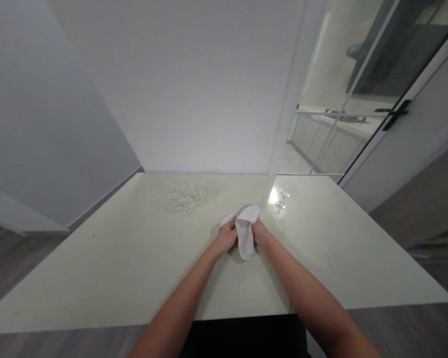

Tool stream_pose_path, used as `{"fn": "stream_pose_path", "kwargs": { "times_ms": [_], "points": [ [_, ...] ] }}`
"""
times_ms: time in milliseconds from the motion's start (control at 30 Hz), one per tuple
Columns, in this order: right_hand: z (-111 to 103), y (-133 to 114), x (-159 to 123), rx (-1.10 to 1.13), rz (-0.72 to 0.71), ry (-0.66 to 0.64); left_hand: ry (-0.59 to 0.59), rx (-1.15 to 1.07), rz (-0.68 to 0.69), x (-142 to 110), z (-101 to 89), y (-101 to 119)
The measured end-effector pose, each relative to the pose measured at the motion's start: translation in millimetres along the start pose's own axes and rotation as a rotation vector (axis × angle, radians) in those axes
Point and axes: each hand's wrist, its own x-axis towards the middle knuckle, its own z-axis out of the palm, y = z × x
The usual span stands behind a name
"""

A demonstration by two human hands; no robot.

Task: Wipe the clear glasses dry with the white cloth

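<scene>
Both my hands meet over the middle of a pale table (97, 268). A white cloth (245, 229) is bunched between them, wrapped around a clear glass (247, 205) whose rim just shows above the cloth. My left hand (226, 239) is closed on the cloth and the glass from the left side. My right hand (259, 232) is closed on the cloth from the right. Most of the glass is hidden by the cloth.
Several clear glasses (184, 195) stand grouped at the far left of the table. A single stemmed glass (281, 197) stands at the far right, near a bright reflection. A white wall rises behind the table, and a glass door (343, 99) is to the right.
</scene>
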Motion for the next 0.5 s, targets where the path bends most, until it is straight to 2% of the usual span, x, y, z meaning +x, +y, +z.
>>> {"fn": "stream_pose_path", "kwargs": {
  "times_ms": [100,267,333,400,500],
  "points": [
    [-2.0,2.4,2.3,0.007,-0.042,0.022,0.009,0.055,0.065,2.0,-0.1,-1.4],
    [1.6,1.3,2.4,-0.016,-0.210,0.098,0.038,0.073,0.278,4.6,-0.3,0.0],
    [3.4,-0.5,0.5,-0.017,-0.258,0.132,0.060,0.063,0.322,4.1,0.0,1.0],
    [3.5,-2.5,-1.5,-0.002,-0.265,0.149,0.045,0.029,0.263,3.1,0.7,1.2],
    [2.3,-5.3,-2.8,0.061,-0.114,0.128,-0.074,-0.050,0.051,1.9,1.8,0.6]
  ]
}}
